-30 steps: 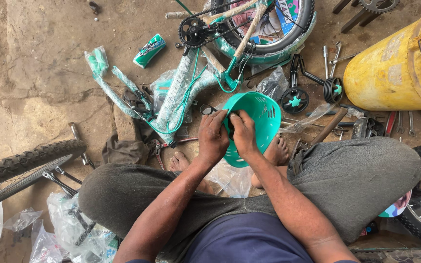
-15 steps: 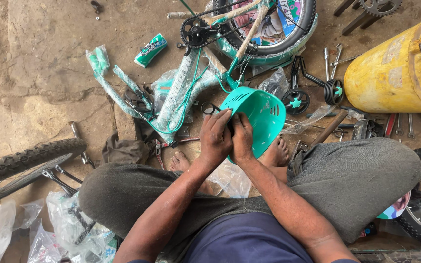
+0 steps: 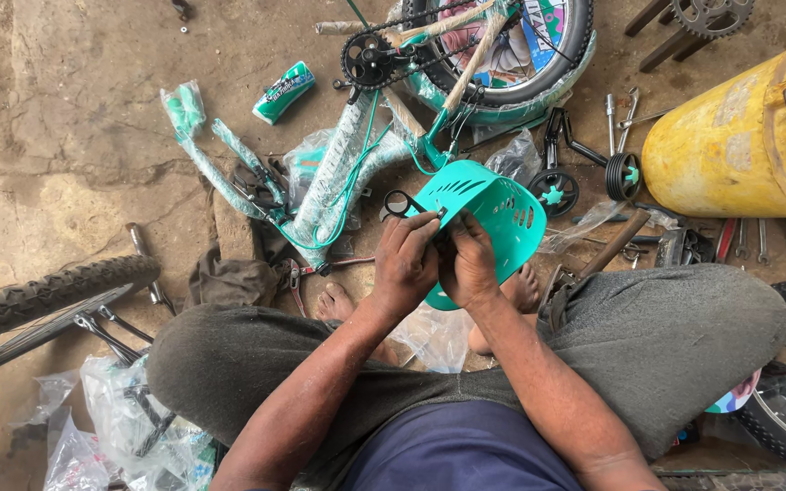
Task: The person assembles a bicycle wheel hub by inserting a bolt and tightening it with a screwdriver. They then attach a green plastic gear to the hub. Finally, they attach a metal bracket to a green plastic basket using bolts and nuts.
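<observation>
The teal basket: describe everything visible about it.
The basket is teal, looks like moulded plastic, with a rounded rim and rows of slanted and oval slots in its wall. It is held above the ground, tilted on its side with the slotted wall up. The left hand and right hand grip its near edge together, fingers pressed at a black clamp ring at that edge. Its lower part is hidden behind the hands. A bare foot lies under it.
</observation>
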